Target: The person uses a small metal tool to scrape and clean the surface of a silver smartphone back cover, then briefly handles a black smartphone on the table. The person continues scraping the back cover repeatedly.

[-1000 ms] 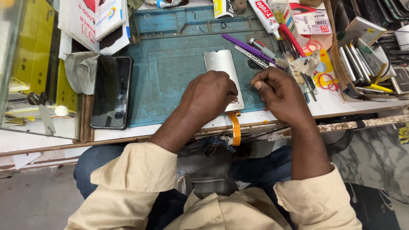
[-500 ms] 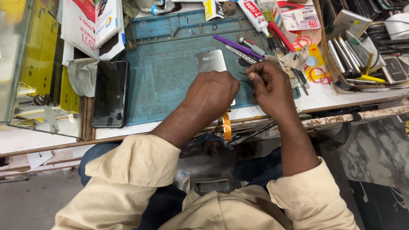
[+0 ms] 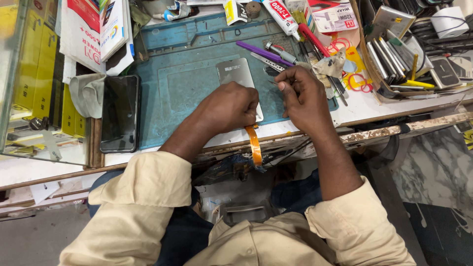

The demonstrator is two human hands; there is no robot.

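A thin grey rectangular panel — apparently a phone screen or back plate — lies flat on the blue work mat, near the front edge of the tabletop. The lower part of the panel is covered by the left hand, which is curled into a loose fist and pressed down on it. An orange flex ribbon emerges from under that hand and hangs over the tabletop edge.

The right hand is held just beside the right edge of the panel, its fingers pinched together. Whether a small part or tool is gripped between them cannot be told from this view.

Handling properties, as judged from appearance:
- The panel is taken to be light, stiff and smooth, and likely brittle if flexed or knocked at a corner. It is best gripped by its long edges, not by the face.
- The ribbon is soft and thin — it is easily creased or torn, and should not be used as a handle. Its joint with the panel is hidden under the left hand.
- The mat surface appears to be grippy, so sliding of the panel is limited while it is pressed.

Surrounding items: a dark phone lies face up at the left margin of the mat, beside a grey cloth. A purple pry tool and metal tweezers lie just beyond the panel. An adhesive tube rests at the far edge, and a box of stacked parts stands at the right.
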